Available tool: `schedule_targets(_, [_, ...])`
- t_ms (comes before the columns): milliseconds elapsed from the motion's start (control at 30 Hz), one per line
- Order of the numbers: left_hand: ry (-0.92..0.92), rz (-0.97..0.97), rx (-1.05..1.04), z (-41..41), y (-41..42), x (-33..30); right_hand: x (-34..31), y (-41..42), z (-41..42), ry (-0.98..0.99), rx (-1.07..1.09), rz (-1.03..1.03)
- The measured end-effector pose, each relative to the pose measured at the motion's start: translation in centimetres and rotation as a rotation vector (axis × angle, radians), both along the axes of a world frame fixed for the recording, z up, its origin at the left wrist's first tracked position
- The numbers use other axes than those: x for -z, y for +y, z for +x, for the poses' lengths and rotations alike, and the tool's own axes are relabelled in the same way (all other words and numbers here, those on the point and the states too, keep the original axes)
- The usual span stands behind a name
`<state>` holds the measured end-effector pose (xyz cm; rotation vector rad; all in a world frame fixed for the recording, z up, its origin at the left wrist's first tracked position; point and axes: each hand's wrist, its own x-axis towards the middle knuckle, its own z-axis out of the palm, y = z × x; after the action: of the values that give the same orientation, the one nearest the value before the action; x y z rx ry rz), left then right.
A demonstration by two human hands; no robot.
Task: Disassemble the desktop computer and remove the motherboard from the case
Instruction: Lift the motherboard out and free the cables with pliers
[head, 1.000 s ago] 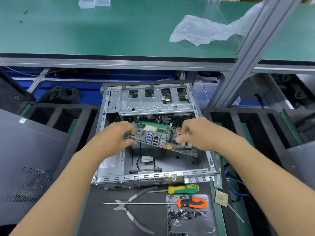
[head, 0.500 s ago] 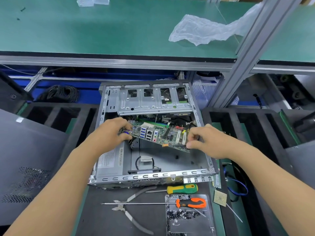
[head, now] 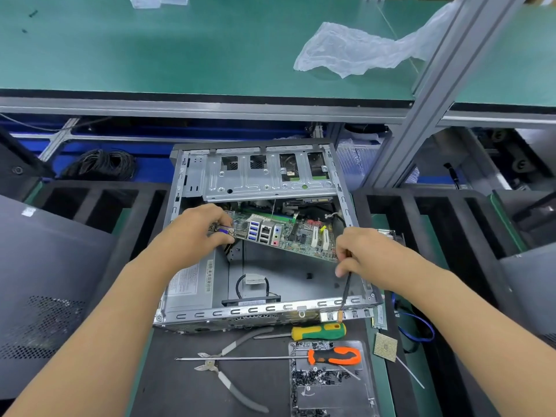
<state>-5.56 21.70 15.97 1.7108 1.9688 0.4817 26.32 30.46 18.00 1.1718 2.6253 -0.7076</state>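
The open grey computer case [head: 270, 310] lies flat in front of me. The green motherboard [head: 288, 237] hangs tilted above the case floor, its port block facing me. My left hand [head: 195, 233] grips the board's left end near the blue port. My right hand [head: 358, 251] pinches the board's right near corner, and a thin dark cable [head: 346, 291] hangs from there over the case rim. The board's far edge is hidden under the drive cage [head: 264, 179].
In front of the case lie a green-yellow screwdriver [head: 319, 332], a long orange-handled screwdriver [head: 334, 356], pliers [head: 228, 371] and a tray of screws [head: 328, 380]. A CPU chip [head: 385, 347] sits at the right. Black foam racks flank the case. A plastic bag [head: 355, 52] lies on the green bench.
The motherboard has risen and tipped up out of the case floor. My right hand slid from over the board's middle to its right near corner. My left hand kept its grip.
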Motion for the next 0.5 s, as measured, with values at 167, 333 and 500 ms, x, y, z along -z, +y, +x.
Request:
schedule_targets(167, [-0.033, 0.055, 0.025, 0.8, -0.2, -0.1, 0.1, 0.5, 1.8, 0.104, 0.052, -0.059])
schedule_targets(333, [-0.078, 0.086, 0.068, 1.3, -0.5, -0.1, 0.4, 0.5, 2.6, 0.043, 0.000, -0.041])
schedule_targets(500, [-0.081, 0.105, 0.070, 1.3, -0.8, -0.7, 1.0, 0.1, 2.3, 0.092, 0.044, 0.081])
